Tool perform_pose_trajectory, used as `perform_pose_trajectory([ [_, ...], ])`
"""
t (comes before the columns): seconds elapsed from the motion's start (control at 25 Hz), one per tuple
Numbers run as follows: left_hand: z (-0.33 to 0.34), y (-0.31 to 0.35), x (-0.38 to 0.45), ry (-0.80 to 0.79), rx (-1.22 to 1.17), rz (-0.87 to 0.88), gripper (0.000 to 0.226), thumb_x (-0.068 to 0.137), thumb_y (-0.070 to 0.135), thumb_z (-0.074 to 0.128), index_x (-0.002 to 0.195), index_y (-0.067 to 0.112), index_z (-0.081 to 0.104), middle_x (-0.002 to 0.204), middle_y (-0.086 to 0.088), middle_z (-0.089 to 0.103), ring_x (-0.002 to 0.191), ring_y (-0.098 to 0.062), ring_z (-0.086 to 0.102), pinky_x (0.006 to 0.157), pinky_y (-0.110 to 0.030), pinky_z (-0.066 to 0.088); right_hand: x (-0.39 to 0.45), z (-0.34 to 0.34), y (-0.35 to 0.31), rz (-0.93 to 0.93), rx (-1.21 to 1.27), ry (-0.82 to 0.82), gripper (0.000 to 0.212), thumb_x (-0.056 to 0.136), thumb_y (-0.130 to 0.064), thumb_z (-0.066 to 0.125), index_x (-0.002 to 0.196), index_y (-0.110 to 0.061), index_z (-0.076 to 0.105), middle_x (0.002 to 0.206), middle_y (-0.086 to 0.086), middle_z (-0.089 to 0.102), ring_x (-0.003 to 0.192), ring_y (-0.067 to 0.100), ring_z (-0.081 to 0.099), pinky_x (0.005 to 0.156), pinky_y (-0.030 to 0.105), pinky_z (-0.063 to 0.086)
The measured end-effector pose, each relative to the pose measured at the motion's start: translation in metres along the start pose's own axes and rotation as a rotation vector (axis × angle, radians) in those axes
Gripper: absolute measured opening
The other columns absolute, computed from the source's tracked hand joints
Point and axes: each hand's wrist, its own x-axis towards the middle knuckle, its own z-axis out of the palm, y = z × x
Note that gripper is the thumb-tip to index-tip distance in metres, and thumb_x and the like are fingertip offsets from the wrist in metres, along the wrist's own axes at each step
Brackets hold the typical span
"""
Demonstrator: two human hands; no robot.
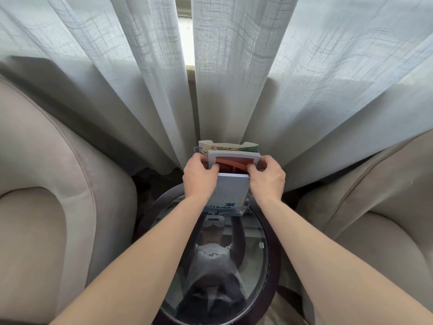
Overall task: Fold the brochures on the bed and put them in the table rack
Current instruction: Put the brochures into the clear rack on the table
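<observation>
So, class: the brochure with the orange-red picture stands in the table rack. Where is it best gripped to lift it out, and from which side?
Judging by its pose, grip the brochure with the orange-red picture at its two upper side edges, coming from above. It stands upright among other brochures, so only its top is free. The left hand and right hand already pinch there.

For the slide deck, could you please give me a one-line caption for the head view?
Both hands, left hand and right hand, slide a folded brochure into the clear table rack on a round glass table.

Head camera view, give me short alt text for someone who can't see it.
Two bare hands, left hand and right hand, hold a brochure in a clear rack on a round glass table, between two beige armchairs, before sheer curtains.
</observation>
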Motion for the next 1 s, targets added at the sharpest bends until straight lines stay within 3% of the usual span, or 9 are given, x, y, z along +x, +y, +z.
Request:
perform_pose_trajectory([
  [0.28, 0.005, 0.004, 0.003, -0.016, 0.048, -0.003, 0.015, 0.086, 0.030, 0.070, 0.094, 0.025, 0.059, 0.097, 0.007, 0.064, 0.090, -0.016, 0.062, 0.082, -0.035, 0.053, -0.003, -0.003, 0.007, 0.046, -0.010, -0.023, 0.014, 0.089, -0.032, 0.067, 0.102, -0.028, 0.066, 0.099, -0.008, 0.068, 0.090, 0.015, 0.062, 0.076, 0.030, 0.050],
  [0.44, 0.006, 0.002, 0.000, -0.016, 0.029, -0.019, 0.020, 0.085, 0.032, 0.072, 0.097, 0.026, 0.058, 0.097, 0.008, 0.064, 0.090, -0.014, 0.062, 0.080, -0.032, 0.053, -0.005, -0.002, 0.007, 0.089, 0.078, 0.011, 0.015, 0.089, -0.032, 0.067, 0.103, -0.029, 0.066, 0.097, -0.010, 0.069, 0.091, 0.013, 0.063, 0.083, 0.032, 0.053],
  [0.72, 0.010, 0.004, -0.007, -0.011, -0.027, -0.131, 0.031, 0.083, 0.041, 0.071, 0.102, 0.023, 0.055, 0.101, 0.005, 0.064, 0.090, -0.015, 0.062, 0.075, -0.032, 0.050, -0.012, -0.002, 0.005, 0.136, 0.079, 0.022, 0.019, 0.093, -0.033, 0.065, 0.111, -0.027, 0.068, 0.100, -0.009, 0.069, 0.090, 0.011, 0.062, 0.070, 0.024, 0.042],
  [0.84, 0.011, 0.002, -0.006, 0.025, -0.028, -0.136, 0.027, 0.083, 0.042, 0.071, 0.093, 0.024, 0.053, 0.095, 0.006, 0.061, 0.088, -0.016, 0.061, 0.072, -0.031, 0.049, -0.011, -0.005, 0.002, 0.172, 0.105, 0.089, 0.017, 0.091, -0.032, 0.066, 0.107, -0.028, 0.063, 0.095, -0.011, 0.067, 0.088, 0.013, 0.062, 0.070, 0.026, 0.041],
  [1.0, 0.012, -0.001, -0.011, 0.049, 0.098, -0.076, 0.022, 0.087, 0.051, 0.061, 0.097, 0.031, 0.065, 0.099, 0.009, 0.070, 0.095, -0.018, 0.062, 0.085, -0.041, 0.055, -0.014, -0.006, 0.003, 0.137, 0.039, 0.070, 0.006, 0.091, -0.030, 0.061, 0.096, -0.033, 0.065, 0.090, -0.012, 0.067, 0.087, 0.015, 0.062, 0.075, 0.031, 0.051],
])
